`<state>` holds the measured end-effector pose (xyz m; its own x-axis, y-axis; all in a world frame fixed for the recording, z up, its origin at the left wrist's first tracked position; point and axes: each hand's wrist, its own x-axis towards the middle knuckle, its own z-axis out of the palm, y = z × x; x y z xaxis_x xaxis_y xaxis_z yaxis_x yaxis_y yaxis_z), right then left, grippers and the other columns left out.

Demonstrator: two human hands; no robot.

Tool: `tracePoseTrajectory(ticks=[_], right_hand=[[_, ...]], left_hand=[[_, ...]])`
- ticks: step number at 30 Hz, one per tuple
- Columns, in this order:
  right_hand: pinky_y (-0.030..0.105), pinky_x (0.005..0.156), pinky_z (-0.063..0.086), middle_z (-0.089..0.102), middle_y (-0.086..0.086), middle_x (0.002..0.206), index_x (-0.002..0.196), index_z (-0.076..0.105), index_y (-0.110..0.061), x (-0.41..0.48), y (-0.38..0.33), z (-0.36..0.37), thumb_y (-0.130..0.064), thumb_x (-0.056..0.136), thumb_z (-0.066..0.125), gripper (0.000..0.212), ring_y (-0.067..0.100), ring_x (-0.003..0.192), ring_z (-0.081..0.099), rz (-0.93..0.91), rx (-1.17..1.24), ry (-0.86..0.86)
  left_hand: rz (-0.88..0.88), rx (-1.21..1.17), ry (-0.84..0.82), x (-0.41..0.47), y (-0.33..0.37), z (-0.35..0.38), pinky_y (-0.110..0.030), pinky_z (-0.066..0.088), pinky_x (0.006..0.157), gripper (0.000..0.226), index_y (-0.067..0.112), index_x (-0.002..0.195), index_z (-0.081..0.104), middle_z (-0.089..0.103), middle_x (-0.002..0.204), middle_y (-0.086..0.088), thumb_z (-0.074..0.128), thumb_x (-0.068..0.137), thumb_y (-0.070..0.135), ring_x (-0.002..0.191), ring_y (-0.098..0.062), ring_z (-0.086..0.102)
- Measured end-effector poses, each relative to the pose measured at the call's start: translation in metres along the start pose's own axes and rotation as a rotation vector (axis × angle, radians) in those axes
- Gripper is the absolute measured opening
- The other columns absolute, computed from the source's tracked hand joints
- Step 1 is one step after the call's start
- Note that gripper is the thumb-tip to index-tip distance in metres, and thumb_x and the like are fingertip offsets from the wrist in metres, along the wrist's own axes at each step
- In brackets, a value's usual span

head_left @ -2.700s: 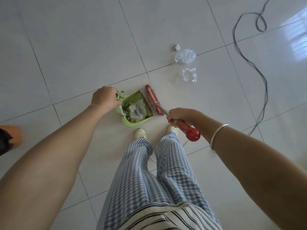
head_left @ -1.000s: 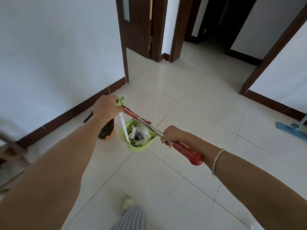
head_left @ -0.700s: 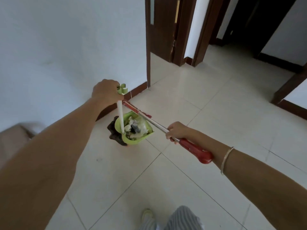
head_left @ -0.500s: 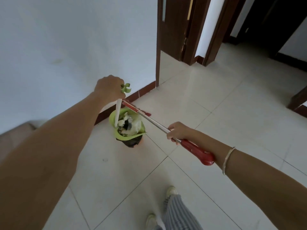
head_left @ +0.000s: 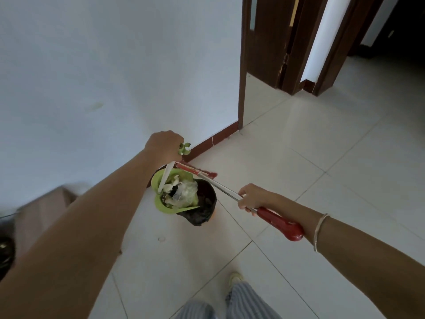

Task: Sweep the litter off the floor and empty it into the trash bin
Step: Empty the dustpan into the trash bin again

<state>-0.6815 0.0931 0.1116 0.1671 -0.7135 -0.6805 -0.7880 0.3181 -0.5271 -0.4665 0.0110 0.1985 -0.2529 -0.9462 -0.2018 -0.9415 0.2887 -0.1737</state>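
Observation:
My left hand [head_left: 163,145] grips the top of the white handle of a green dustpan [head_left: 159,202]. The pan hangs in the air, full of crumpled plastic litter [head_left: 185,191], and overlaps the left rim of a trash bin with a black liner [head_left: 204,203] standing on the floor by the wall. My right hand [head_left: 253,196] holds the metal shaft of a red-handled broom [head_left: 279,224]. The broom's red head [head_left: 195,170] sits just above the pan and the bin.
A white wall with a dark wooden baseboard [head_left: 213,138] runs behind the bin. Dark wooden door frames [head_left: 241,65] open onto a corridor at the upper right. A blurred brown object [head_left: 41,210] lies at the left edge. My feet [head_left: 235,278] stand on pale tiles below.
I have turned from the swept spot and walked to the bin. The loaded dustpan, lifted off the floor, now hangs over the bin's left rim, with the broom carried along.

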Motion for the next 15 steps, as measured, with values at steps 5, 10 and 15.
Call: tracePoseTrajectory(ticks=[5, 10, 15], right_hand=[[0.019, 0.042, 0.037, 0.051, 0.004, 0.054, 0.106, 0.058, 0.005, 0.015, -0.001, -0.008, 0.0, 0.078, 0.048, 0.029, 0.012, 0.037, 0.047, 0.01, -0.056, -0.004], [0.022, 0.047, 0.038, 0.051, 0.004, 0.056, 0.098, 0.054, -0.003, 0.025, 0.0, -0.013, -0.002, 0.08, 0.048, 0.019, 0.015, 0.045, 0.046, 0.007, -0.069, 0.005], [0.024, 0.051, 0.036, 0.046, 0.004, 0.061, 0.103, 0.054, -0.002, 0.03, 0.004, -0.017, -0.005, 0.081, 0.052, 0.022, 0.016, 0.05, 0.043, 0.028, -0.068, 0.031]], left_hand=[[0.064, 0.128, -0.039, 0.024, 0.013, 0.001, -0.028, 0.039, 0.065, 0.018, 0.006, 0.096, 0.061, 0.047, 0.068, -0.001, 0.059, 0.081, 0.016, 0.073, -0.024, 0.051], [0.124, 0.218, -0.065, 0.04, 0.029, 0.003, -0.028, 0.039, 0.066, 0.02, 0.007, 0.101, 0.06, 0.055, 0.082, -0.008, 0.057, 0.083, 0.016, 0.082, -0.026, 0.059], [0.166, 0.246, -0.081, 0.05, 0.046, 0.006, -0.028, 0.04, 0.066, 0.017, 0.007, 0.1, 0.06, 0.062, 0.086, -0.005, 0.057, 0.084, 0.012, 0.09, -0.026, 0.064]])
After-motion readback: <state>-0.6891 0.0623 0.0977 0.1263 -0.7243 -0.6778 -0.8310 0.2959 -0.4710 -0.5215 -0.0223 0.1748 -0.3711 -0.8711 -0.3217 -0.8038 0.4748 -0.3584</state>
